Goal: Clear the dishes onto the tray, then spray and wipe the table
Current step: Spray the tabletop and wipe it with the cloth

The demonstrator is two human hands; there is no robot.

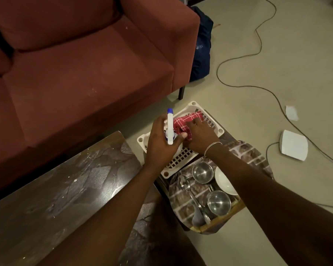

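The left hand (161,144) is wrapped round a white spray bottle (170,129), thumb across its front, the blue nozzle pointing up and away beyond the fingertips. Just to that hand's right, touching its thumb tip, the right hand (198,134) lies with curled fingers gripping a red checked cloth (187,120); a chain bracelet (211,145) circles the wrist. Both hands hang over a white lattice basket (181,160), and the cloth rests inside it under the right hand.

Below the right wrist, nearer the person, sits the brick-patterned tray (246,152). It holds two steel bowls (202,172) – one near the wrist, one closer in – a white dish (224,182) partly hidden under the right forearm, and spoons (187,189) lying beside the bowls.

Left of and below the left forearm stretches the dark table (65,189), glossy and flecked with pale crumbs. Beyond the left hand stands a red sofa (75,64). Well off to the right of the right hand, a cable (258,87) trails over the floor near a white device (293,144).
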